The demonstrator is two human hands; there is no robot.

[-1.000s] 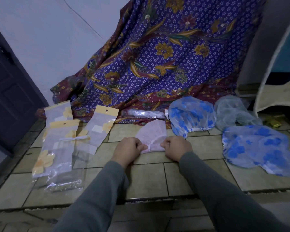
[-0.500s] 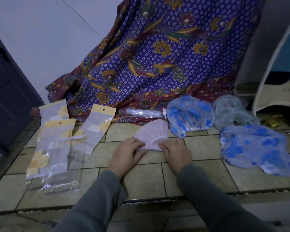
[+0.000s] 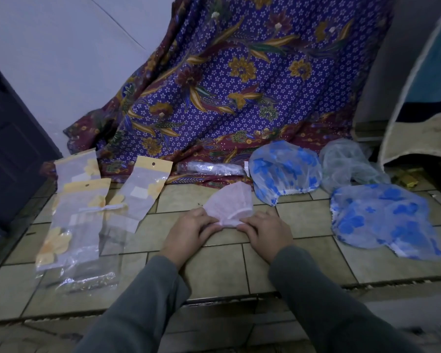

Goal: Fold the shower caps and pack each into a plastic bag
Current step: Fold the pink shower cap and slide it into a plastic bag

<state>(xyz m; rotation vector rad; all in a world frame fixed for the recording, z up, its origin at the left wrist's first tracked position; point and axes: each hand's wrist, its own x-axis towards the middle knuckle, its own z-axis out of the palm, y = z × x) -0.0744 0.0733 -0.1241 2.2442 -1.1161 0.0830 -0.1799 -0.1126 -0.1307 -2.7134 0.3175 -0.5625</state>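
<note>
Both hands, left hand (image 3: 189, 231) and right hand (image 3: 266, 231), pinching the near edge of the pink cap (image 3: 228, 203) flat on the tiles (image 3: 224, 266). Best to press the fold down hard, then fold small. Bags (image 3: 79, 217) just left. Blue caps (image 3: 284, 171) right, well apart. Nothing in the way.
</note>
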